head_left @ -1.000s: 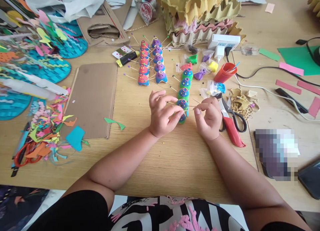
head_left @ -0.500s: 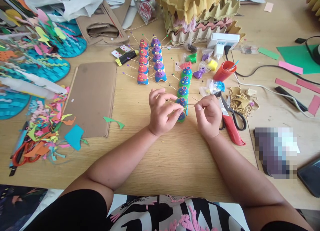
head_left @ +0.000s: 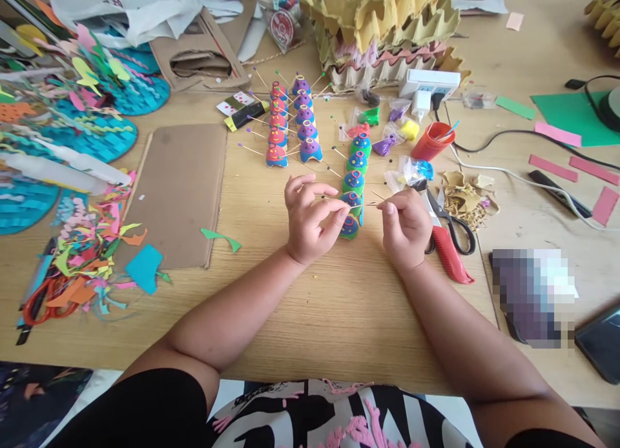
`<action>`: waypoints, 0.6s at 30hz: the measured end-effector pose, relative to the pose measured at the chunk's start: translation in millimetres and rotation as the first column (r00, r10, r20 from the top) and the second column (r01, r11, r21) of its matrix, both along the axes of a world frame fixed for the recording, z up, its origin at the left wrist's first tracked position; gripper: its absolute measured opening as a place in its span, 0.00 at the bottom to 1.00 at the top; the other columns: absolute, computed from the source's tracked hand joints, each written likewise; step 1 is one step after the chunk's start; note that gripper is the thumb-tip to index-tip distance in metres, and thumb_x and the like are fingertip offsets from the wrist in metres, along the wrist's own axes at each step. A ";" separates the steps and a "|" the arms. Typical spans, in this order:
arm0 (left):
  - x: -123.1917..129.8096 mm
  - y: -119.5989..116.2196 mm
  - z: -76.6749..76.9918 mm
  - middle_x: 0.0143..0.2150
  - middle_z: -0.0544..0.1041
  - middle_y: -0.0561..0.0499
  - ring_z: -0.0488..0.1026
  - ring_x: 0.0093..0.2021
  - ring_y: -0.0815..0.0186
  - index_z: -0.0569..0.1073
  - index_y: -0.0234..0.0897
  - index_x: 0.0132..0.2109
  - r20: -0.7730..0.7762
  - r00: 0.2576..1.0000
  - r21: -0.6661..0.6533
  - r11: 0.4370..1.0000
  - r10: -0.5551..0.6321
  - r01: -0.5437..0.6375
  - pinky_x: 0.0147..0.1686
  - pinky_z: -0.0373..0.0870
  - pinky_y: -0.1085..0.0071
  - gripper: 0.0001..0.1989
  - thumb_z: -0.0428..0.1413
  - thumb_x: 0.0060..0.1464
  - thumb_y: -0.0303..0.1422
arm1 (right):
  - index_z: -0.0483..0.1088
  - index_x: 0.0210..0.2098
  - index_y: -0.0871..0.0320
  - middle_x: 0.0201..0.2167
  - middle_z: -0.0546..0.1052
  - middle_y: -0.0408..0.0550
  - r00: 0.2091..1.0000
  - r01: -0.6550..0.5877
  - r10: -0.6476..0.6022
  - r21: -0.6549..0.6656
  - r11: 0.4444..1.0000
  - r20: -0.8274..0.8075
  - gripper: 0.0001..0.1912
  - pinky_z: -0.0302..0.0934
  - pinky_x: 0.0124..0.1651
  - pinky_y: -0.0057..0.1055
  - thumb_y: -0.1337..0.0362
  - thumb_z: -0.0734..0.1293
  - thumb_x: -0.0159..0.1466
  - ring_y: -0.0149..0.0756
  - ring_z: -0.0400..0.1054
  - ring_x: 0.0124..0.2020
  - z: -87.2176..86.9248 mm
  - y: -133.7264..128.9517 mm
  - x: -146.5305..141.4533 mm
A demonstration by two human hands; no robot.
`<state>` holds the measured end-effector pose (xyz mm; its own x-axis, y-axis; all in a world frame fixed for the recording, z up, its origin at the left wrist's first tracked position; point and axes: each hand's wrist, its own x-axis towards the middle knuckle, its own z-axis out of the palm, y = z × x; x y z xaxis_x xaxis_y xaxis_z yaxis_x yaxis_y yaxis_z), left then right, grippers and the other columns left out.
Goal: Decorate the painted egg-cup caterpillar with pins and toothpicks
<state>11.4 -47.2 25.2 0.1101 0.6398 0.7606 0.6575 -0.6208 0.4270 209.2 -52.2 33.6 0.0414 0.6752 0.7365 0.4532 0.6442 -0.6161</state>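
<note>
My left hand [head_left: 312,225] pinches a toothpick [head_left: 356,206] between thumb and forefinger, its other fingers raised. Facing it, my right hand [head_left: 405,227] is closed with thumb and forefinger pressed around a thin dark-tipped stick [head_left: 378,196]. Behind and between the hands stands a blue-and-green egg-carton caterpillar [head_left: 359,161], a row of bumps with clay rings and dots. Several thin sticks poke out from its left side. Further back are a red-and-blue caterpillar [head_left: 277,136] and a purple-and-blue caterpillar [head_left: 308,132], both with ball-tipped sticks.
Scissors [head_left: 458,223] and a red-handled cutter [head_left: 449,251] lie beside my right hand. Behind are bagged clay [head_left: 385,144], a red cup [head_left: 433,141], a power strip [head_left: 431,83] and stacked egg cartons [head_left: 387,15]. Cardboard [head_left: 177,190] and paper scraps [head_left: 87,254] lie left.
The toothpick in my left hand now lies nearly level, and its tip is a little apart from the right hand's stick. Both hands stay in almost the same place.
</note>
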 end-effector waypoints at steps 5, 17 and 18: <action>0.0 1.0 -1.4 0.45 0.76 0.47 0.66 0.62 0.55 0.80 0.45 0.38 0.040 0.999 0.009 1.000 -0.016 0.016 0.71 0.57 0.48 0.10 0.57 0.68 0.39 | 0.77 0.38 0.52 0.28 0.72 0.40 0.999 0.014 -0.015 -0.029 0.999 -0.041 0.03 0.62 0.36 0.35 0.63 0.71 0.70 0.32 0.66 0.30 -1.9 3.1 0.6; -0.9 1.4 -0.9 0.45 0.76 0.47 0.67 0.61 0.55 0.81 0.44 0.37 0.017 1.000 0.006 1.000 -0.009 0.009 0.70 0.58 0.49 0.12 0.56 0.68 0.40 | 0.73 0.33 0.53 0.27 0.72 0.41 0.999 -0.022 0.020 -0.042 0.999 -0.040 0.11 0.61 0.34 0.36 0.60 0.67 0.74 0.32 0.65 0.29 -3.2 2.2 1.5; -1.0 1.2 -0.8 0.45 0.76 0.47 0.67 0.61 0.55 0.80 0.44 0.37 0.009 1.000 0.002 1.000 -0.012 0.012 0.70 0.58 0.49 0.12 0.56 0.68 0.40 | 0.73 0.33 0.53 0.28 0.73 0.41 0.999 -0.030 0.030 -0.032 0.999 -0.020 0.12 0.61 0.35 0.36 0.61 0.66 0.75 0.32 0.66 0.29 -2.1 1.6 1.4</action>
<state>10.4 -46.0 24.5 0.1109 0.6370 0.7628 0.6464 -0.6292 0.4315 210.6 -50.6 31.5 0.0351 0.7000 0.7133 0.4216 0.6368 -0.6456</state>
